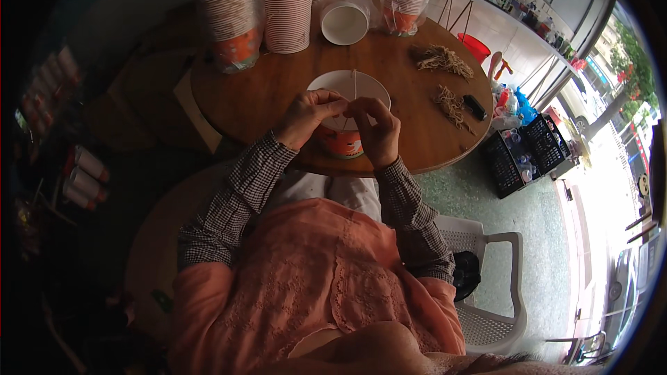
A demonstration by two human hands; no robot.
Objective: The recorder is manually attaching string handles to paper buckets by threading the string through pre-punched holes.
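Observation:
A white paper tub (382, 89) with an orange patterned outside stands near the front edge of the round wooden table. Over its opening, my left hand (310, 117) and my right hand (379, 130) meet with fingertips pinched together. Between them they hold a thin pale string (355, 85), whose length runs up to the tub's far rim. The part inside the fingers is hidden. To the right lie two bundles of beige strings (445, 61), the nearer one beside a small black object (474, 106).
Tall stacks of paper tubs (287, 7), some in clear plastic, stand at the table's back. Another white tub (345, 23) lies tipped there. A grey plastic chair (514, 271) is at my right. Black crates (511, 160) and a red bucket (474, 47) sit beyond the table.

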